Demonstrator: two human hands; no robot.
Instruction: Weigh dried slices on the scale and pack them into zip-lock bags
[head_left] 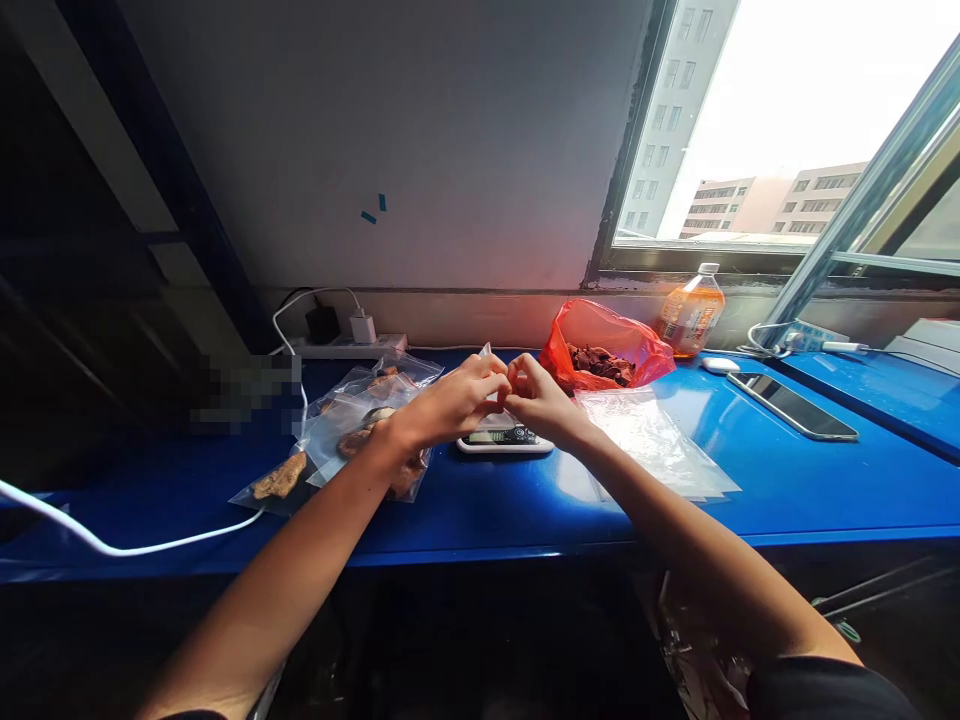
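Observation:
My left hand [459, 398] and my right hand [541, 402] meet at the fingertips above a small white digital scale [504, 447]. Both are closed in a pinch on a clear plastic bag [486, 350], of which only a corner shows past my left fingers; the rest is mostly hidden. Under my left wrist lie several clear zip bags [322, 437] with brown dried pieces [280, 476] in them. Just beyond my right hand stands an open red plastic bag [574, 325] with dark dried pieces [600, 364] inside. A stack of flat clear bags [660, 445] lies beside my right forearm.
On the blue table [480, 520], an orange drink bottle [691, 312] stands by the window. A phone [792, 405] and a white earbud case [720, 366] lie to the right. A power strip [349, 347] sits against the wall; a white cable [150, 549] crosses the left side.

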